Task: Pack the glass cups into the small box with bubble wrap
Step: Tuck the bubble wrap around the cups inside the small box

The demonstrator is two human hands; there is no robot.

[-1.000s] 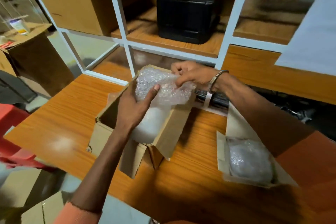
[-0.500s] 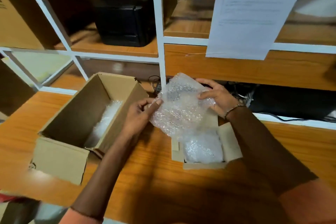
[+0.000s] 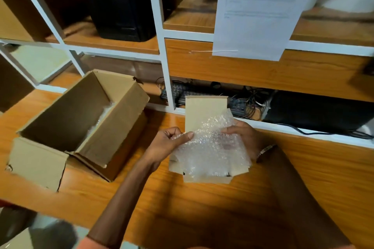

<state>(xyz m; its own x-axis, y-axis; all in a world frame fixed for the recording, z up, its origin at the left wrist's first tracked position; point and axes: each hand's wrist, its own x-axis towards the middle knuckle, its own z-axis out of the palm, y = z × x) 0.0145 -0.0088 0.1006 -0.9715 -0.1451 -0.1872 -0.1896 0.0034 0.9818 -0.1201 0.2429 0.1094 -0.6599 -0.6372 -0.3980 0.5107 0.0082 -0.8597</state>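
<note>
The left hand (image 3: 170,143) and right hand (image 3: 243,139) each pinch an edge of a bubble wrap sheet (image 3: 210,147), holding it over the open small box (image 3: 204,111) on the wooden surface (image 3: 182,204). A larger open box (image 3: 85,123) sits just left; no glass cups can be made out.

Two bare forearms reach in from the bottom edge, both uncovered from just below the elbow down to the hands. The left hand (image 3: 169,143) and the right hand (image 3: 245,139) wear no gloves and no rings that can be made out. On the right wrist sits a thin, pale metallic bracelet (image 3: 265,150), a narrow band lying across the wrist; its links are too blurred to tell apart. An orange sleeve (image 3: 92,243) shows at the lower edge on the left arm, ending in a plain hem near the elbow. The left thumbnail is short and plain.
</note>
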